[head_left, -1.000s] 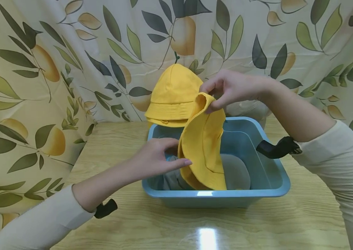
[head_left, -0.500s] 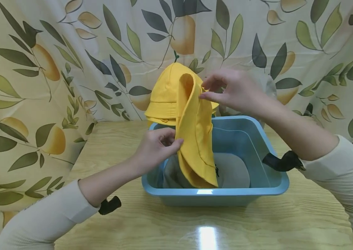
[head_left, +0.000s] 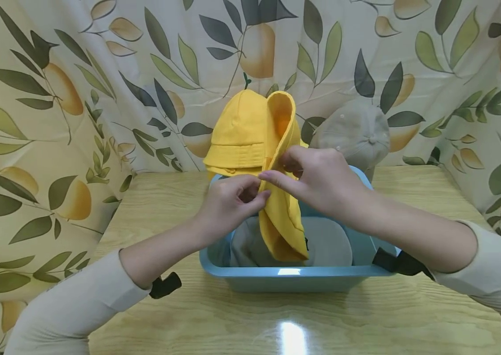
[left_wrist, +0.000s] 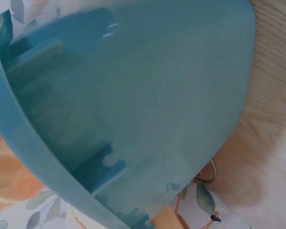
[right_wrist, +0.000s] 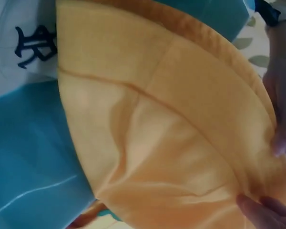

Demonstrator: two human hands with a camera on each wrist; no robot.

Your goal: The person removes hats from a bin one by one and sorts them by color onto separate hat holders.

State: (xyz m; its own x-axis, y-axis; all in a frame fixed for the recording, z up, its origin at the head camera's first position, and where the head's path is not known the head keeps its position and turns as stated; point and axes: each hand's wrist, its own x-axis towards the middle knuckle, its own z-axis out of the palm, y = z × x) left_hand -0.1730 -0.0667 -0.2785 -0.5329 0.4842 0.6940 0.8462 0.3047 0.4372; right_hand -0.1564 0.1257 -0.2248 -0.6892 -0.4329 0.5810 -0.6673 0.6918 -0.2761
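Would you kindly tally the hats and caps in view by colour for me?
Yellow: 2, the held hat and the rear hat behind the blue basin
Greyish: 2, the lower cap inside the basin and the rear cap behind it
Total: 4

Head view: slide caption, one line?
Left hand and right hand hold a yellow hat over a blue basin containing a gray cap.

A dark emblem (right_wrist: 35,46) of interlaced, letter-like strokes stands on the grey cap (head_left: 331,242); beside the yellow hat (right_wrist: 148,109), its letters cannot be read with certainty.
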